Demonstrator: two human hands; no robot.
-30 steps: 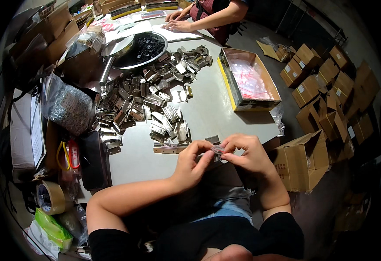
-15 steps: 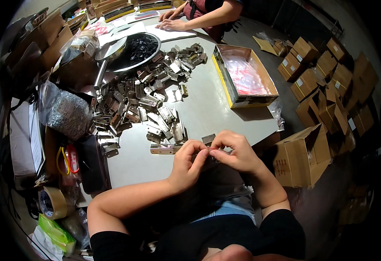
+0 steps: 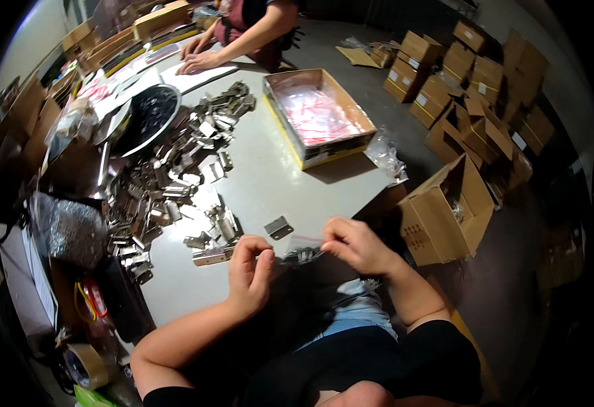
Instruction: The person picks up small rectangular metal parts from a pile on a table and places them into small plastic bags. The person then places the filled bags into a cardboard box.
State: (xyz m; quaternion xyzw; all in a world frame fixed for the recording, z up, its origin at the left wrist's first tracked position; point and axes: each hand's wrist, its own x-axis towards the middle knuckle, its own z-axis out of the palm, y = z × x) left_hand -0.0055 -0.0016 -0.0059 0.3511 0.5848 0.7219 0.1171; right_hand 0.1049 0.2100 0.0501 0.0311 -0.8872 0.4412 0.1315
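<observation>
Grey tabletop (image 3: 270,183) carries a sprawl of metal brackets (image 3: 168,190) on its left part, a dark round bowl (image 3: 146,117) beyond them, and a shallow yellow-edged box (image 3: 321,115) of pink packets farther back. Open cardboard cartons (image 3: 446,210) crowd the floor to the right. Another person's hands (image 3: 198,57) rest at the far end. At the near edge, the left hand (image 3: 251,271) and right hand (image 3: 353,245) each close their grip on a small clear bag (image 3: 302,249), stretched between them, just past a single loose bracket (image 3: 279,227).
</observation>
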